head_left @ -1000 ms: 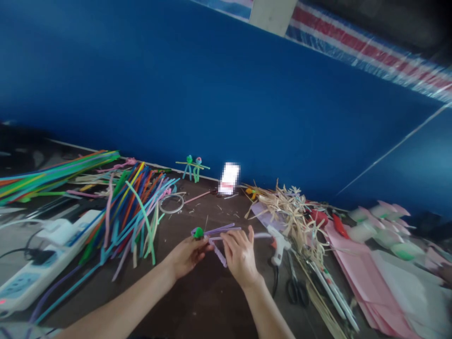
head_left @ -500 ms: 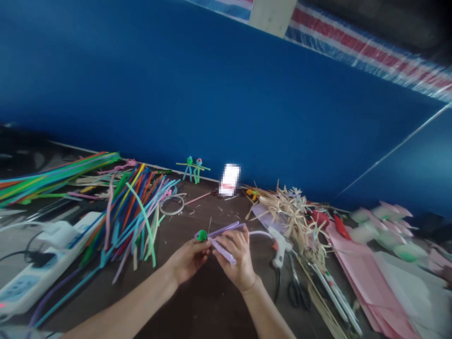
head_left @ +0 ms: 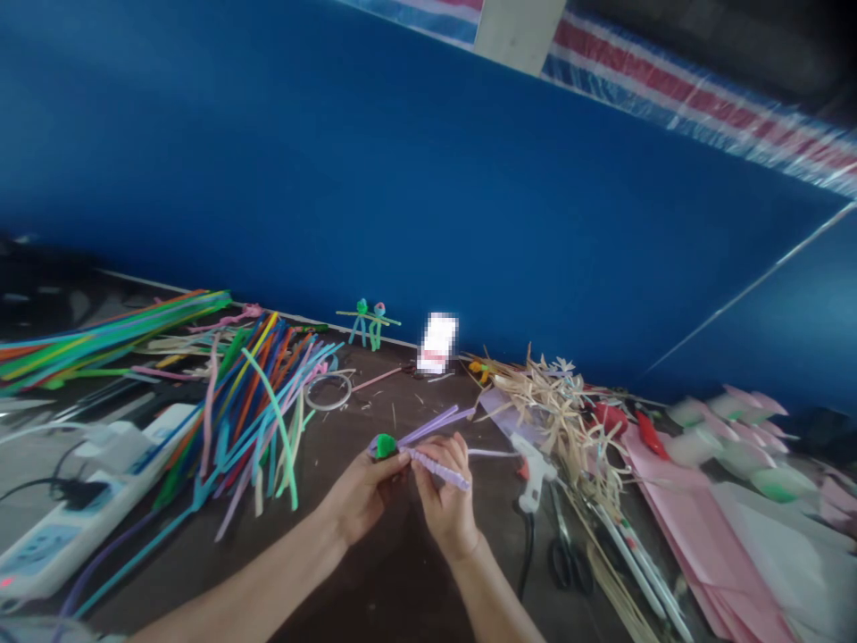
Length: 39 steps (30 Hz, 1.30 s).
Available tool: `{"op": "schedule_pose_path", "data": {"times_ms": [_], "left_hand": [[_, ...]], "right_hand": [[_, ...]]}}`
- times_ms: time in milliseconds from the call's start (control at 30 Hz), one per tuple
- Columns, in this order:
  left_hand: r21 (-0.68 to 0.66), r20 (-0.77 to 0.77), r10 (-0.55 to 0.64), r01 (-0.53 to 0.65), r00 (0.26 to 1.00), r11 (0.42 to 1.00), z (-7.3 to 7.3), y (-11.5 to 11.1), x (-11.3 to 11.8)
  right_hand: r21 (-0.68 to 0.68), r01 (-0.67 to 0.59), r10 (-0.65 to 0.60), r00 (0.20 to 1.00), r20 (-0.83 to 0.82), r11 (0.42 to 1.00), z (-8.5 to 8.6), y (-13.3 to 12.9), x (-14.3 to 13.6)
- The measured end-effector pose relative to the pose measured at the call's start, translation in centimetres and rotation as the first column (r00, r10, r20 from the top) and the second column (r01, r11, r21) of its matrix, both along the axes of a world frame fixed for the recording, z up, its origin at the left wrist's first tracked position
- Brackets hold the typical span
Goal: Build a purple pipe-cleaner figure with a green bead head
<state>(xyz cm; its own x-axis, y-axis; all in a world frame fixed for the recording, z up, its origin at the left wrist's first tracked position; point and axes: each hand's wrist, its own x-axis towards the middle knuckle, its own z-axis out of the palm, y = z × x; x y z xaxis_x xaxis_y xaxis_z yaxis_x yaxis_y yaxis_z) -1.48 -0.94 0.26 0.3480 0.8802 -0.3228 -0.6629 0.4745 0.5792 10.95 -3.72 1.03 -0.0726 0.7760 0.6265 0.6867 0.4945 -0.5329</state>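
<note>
Between my two hands is a small pipe-cleaner figure with a green head (head_left: pixel 385 446) and purple pipe cleaners (head_left: pixel 438 422) reaching out to the right. My left hand (head_left: pixel 367 489) pinches it just below the green head. A coiled purple section (head_left: pixel 442 472) slants down to the right, and the fingers of my right hand (head_left: pixel 447 493) are closed around it. Two straight purple strands stick out above my right hand. The fingertips partly cover the join between the head and the coil.
Loose pipe cleaners (head_left: pixel 258 402) and a power strip (head_left: pixel 87 509) lie at left. Two small pipe-cleaner figures (head_left: pixel 370 323) stand by the blue wall near a blurred-out bright rectangle (head_left: pixel 438 342). At right are a glue gun (head_left: pixel 534 471), scissors (head_left: pixel 569 558), dried strips (head_left: pixel 542 402) and pink sheets (head_left: pixel 696 536).
My right hand has turned, and its fingers have shifted along the purple coil, which now shows more fully. The straight purple strands have swung upward slightly. My left hand keeps its pinch.
</note>
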Motion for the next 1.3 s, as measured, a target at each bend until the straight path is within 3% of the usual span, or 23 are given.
{"op": "schedule_pose_path", "data": {"times_ms": [200,267,400,500,600,733,867,1000,1300], "left_hand": [[0.050,-0.002,-0.083,0.083,0.997,0.995,0.1,-0.2,-0.2],[0.104,0.035,-0.180,0.176,0.983,0.979,-0.2,0.0,-1.0],[0.211,0.054,-0.416,0.396,0.908,0.894,-0.5,1.1,-3.2],[0.241,-0.110,-0.445,0.458,0.889,0.856,0.3,2.0,-4.1],[0.265,-0.386,-0.398,0.513,0.832,0.816,1.6,2.4,-3.6],[0.263,-0.538,-0.301,0.496,0.788,0.828,2.3,2.2,-2.2],[0.205,-0.510,-0.264,0.414,0.818,0.887,1.7,1.6,-1.4],[0.195,-0.457,-0.218,0.336,0.863,0.922,1.3,1.1,-1.1],[0.186,-0.361,-0.207,0.288,0.909,0.939,0.2,1.3,-0.7]], "right_hand": [[0.003,-0.016,0.016,0.995,-0.095,1.000,0.0,-0.1,-0.2],[-0.020,-0.044,0.041,0.989,-0.140,0.999,0.1,0.0,-0.1],[-0.103,-0.113,0.083,0.963,-0.257,0.988,0.2,0.2,0.4],[-0.151,-0.184,0.136,0.949,-0.285,0.971,0.1,0.3,0.9],[-0.191,-0.207,0.146,0.945,-0.293,0.959,0.0,0.4,1.1],[-0.265,-0.234,0.129,0.924,-0.361,0.936,-0.2,0.5,1.0],[-0.331,-0.284,0.084,0.858,-0.506,0.900,-0.8,0.7,0.8],[-0.450,-0.256,-0.049,0.825,-0.562,0.855,-1.2,1.0,0.7],[-0.538,-0.233,-0.215,0.736,-0.642,0.810,-1.8,1.1,-0.2]]}}
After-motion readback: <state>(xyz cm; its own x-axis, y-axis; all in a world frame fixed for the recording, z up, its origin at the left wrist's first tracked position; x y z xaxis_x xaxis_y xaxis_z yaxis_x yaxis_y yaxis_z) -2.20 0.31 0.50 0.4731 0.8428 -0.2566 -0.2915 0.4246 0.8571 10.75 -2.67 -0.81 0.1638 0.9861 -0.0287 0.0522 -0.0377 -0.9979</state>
